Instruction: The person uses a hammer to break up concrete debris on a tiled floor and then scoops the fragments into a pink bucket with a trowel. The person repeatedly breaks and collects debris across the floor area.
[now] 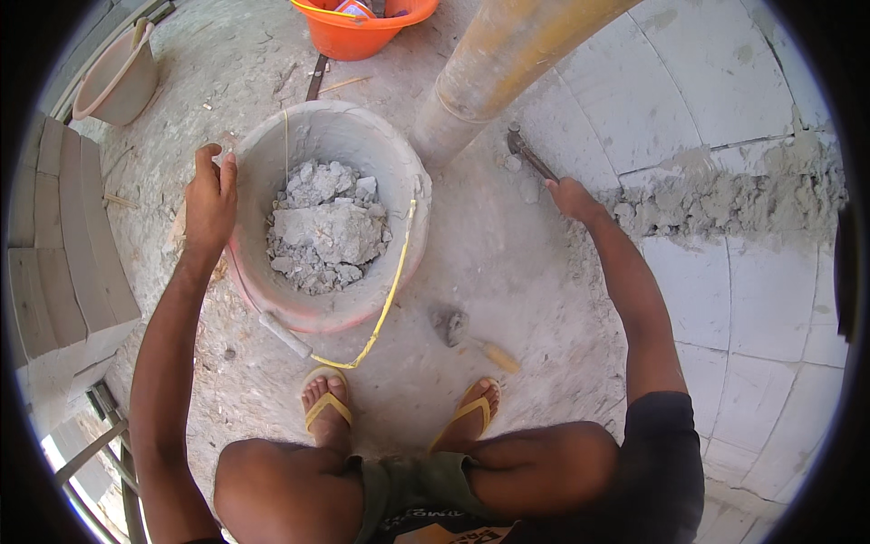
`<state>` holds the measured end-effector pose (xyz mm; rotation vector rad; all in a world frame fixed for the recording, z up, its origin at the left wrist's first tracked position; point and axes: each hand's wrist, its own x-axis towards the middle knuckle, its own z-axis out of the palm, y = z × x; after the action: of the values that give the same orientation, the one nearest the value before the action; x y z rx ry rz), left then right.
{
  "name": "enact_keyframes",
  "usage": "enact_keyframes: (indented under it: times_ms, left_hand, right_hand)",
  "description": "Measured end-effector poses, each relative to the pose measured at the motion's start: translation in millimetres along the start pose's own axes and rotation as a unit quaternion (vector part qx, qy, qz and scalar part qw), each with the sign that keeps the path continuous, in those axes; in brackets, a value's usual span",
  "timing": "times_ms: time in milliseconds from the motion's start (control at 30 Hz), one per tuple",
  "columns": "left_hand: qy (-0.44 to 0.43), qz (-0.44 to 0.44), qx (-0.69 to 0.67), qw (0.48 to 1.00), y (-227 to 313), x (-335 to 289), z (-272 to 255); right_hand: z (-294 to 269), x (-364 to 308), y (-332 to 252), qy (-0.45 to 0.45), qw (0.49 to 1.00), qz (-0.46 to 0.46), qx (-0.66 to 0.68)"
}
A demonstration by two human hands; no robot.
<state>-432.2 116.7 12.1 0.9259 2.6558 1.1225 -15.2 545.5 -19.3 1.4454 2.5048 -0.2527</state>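
Observation:
My right hand (571,198) is closed round the handle of a hammer (535,158); its dark head is close to the foot of the block wall. My left hand (212,195) is raised beside the left rim of a large mortar-caked bucket (408,245). Its thumb and forefinger are apart with nothing between them; whether it touches the rim I cannot tell. Inside the bucket lie grey lumps of broken mortar (331,231). A yellow-wrapped bail (385,317) hangs over the near rim. Between bucket and wall a trowel (450,324) with a wooden handle lies on the floor.
A thick dusty pipe or post (480,77) stands behind the bucket. The light block wall (761,299) on the right has a rough mortar band. An orange tub (353,34) and a pale bucket (118,86) are farther back. Stacked blocks (68,227) line the left.

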Motion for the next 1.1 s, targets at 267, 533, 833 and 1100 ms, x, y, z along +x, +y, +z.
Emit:
enact_keyframes:
  times_ms: [267, 533, 833, 1100]
  left_hand:
    - [0.012, -0.001, 0.024, 1.0, 3.6, -3.0, -12.6]
    - [0.0, -0.013, 0.008, 1.0, 10.8, -4.3, -5.2]
    - [0.003, 0.005, 0.024, 1.0, 9.4, -0.8, -13.4]
    - [0.003, -0.01, 0.016, 1.0, 6.4, -2.9, -5.2]
  right_hand:
    - [-34.6, 2.4, -50.9, 0.082, 0.989, -0.031, 0.122]
    - [-22.7, -7.9, 6.1, -0.049, 0.998, 0.01, -0.035]
    - [-45.8, 34.3, -93.8, 0.157, 0.959, -0.05, 0.23]
    - [-35.3, 59.5, -54.1, -0.052, 0.998, 0.003, 0.027]
